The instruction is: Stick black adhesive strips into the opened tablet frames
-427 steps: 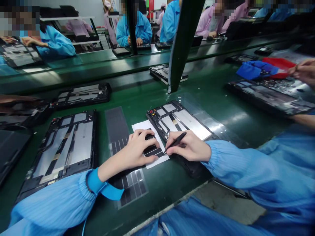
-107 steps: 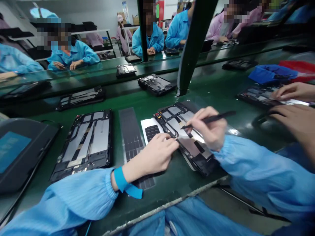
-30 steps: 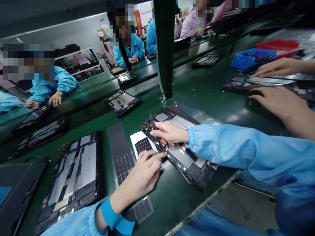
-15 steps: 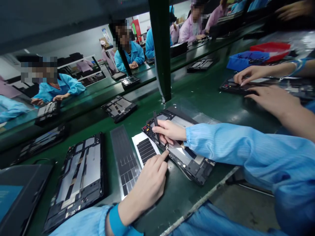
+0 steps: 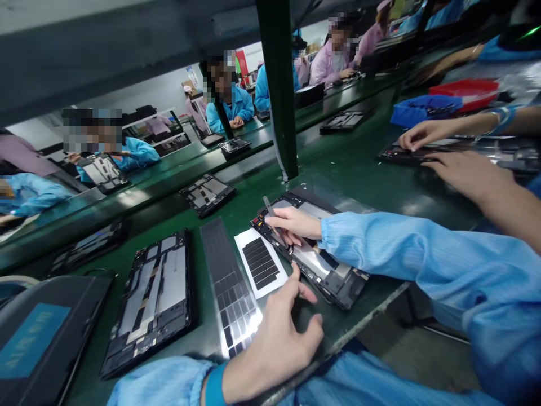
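An opened tablet chassis (image 5: 333, 276) lies at the front edge of the green conveyor bench (image 5: 363, 169). My right hand (image 5: 296, 224) rests on it, fingers closed round black tweezers (image 5: 270, 212) whose tip points down into the frame. My left hand (image 5: 281, 338) hovers near the bench edge just left of the chassis, fingers loosely spread and holding nothing. A white backing sheet with black strips (image 5: 261, 264) lies between the two hands. A longer sheet of dark strips (image 5: 227, 285) lies to its left.
A second opened tablet (image 5: 154, 296) lies at left, a dark device with a blue screen (image 5: 38, 338) beyond it. A green post (image 5: 276, 84) stands behind the chassis. A neighbour's hands (image 5: 460, 169) work at right near blue and red trays (image 5: 426, 107). More tablets ride the belt.
My left hand has pulled back from the chassis edge toward me and opened. My right hand stays on the chassis with the tweezers. The view has tilted up slightly.
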`<state>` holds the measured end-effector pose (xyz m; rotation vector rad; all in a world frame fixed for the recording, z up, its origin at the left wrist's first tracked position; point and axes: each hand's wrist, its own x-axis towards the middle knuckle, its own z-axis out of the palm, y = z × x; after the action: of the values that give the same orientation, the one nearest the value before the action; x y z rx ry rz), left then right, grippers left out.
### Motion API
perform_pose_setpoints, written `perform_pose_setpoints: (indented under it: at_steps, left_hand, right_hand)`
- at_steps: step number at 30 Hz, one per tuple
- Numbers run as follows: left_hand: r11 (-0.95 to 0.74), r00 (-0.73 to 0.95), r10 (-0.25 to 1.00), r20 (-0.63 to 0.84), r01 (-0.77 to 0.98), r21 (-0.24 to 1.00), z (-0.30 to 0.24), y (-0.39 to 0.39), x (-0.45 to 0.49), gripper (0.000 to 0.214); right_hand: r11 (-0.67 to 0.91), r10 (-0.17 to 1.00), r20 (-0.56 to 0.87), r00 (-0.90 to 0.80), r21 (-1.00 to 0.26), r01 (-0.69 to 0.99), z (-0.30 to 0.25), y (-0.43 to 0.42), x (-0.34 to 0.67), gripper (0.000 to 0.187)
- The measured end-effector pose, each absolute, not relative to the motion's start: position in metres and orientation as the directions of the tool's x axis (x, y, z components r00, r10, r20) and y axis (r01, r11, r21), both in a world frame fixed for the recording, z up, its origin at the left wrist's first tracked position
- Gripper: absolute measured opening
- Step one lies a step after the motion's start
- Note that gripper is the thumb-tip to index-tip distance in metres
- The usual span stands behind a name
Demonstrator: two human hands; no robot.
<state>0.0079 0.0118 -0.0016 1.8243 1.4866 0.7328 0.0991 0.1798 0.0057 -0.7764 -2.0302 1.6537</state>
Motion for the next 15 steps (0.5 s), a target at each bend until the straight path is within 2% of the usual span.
perform_pose_setpoints:
  at_steps: [2,4,6,7,8,9,11,13,15]
  left_hand:
    - [-0.108,0.172,0.985,0.006,0.59,0.8,0.005,0.022,0.001,0.004]
    - [-0.061,0.109,0.994,-0.007,0.609,0.791,0.015,0.04,-0.015,0.008]
    - [-0.027,0.041,0.999,-0.004,0.723,0.691,0.03,0.06,-0.04,0.014]
    - [-0.006,0.0,1.0,0.01,0.795,0.606,0.04,0.071,-0.056,0.017]
    - [0.035,-0.057,0.998,0.027,0.854,0.52,0.051,0.081,-0.073,0.018]
    - [0.112,-0.149,0.988,0.047,0.886,0.451,0.061,0.091,-0.091,0.018]
    - [0.233,-0.281,0.958,0.056,0.879,0.415,0.078,0.11,-0.126,0.016]
    - [0.317,-0.35,0.937,-0.001,0.845,0.431,0.086,0.127,-0.149,0.02]
    - [0.346,-0.348,0.933,-0.089,0.804,0.484,0.081,0.138,-0.151,0.025]
  right_hand:
    - [0.165,0.677,-0.014,-0.736,-0.971,0.17,0.012,0.18,0.103,0.025]
    - [0.32,0.712,0.063,-0.699,-0.916,0.244,0.023,0.177,0.118,0.026]
    - [0.552,0.73,0.193,-0.656,-0.732,0.399,0.035,0.17,0.144,0.024]
    - [0.627,0.736,0.263,-0.624,-0.611,0.482,0.039,0.165,0.16,0.021]
    - [0.632,0.761,0.289,-0.581,-0.533,0.562,0.042,0.159,0.178,0.019]
    - [0.578,0.81,0.248,-0.531,-0.487,0.655,0.043,0.153,0.195,0.02]
    - [0.367,0.929,0.125,-0.348,-0.43,0.825,0.039,0.143,0.226,0.024]
    - [0.238,0.969,0.045,-0.243,-0.433,0.869,0.03,0.137,0.247,0.026]
    - [0.204,0.972,-0.002,-0.234,-0.485,0.85,0.02,0.136,0.256,0.028]
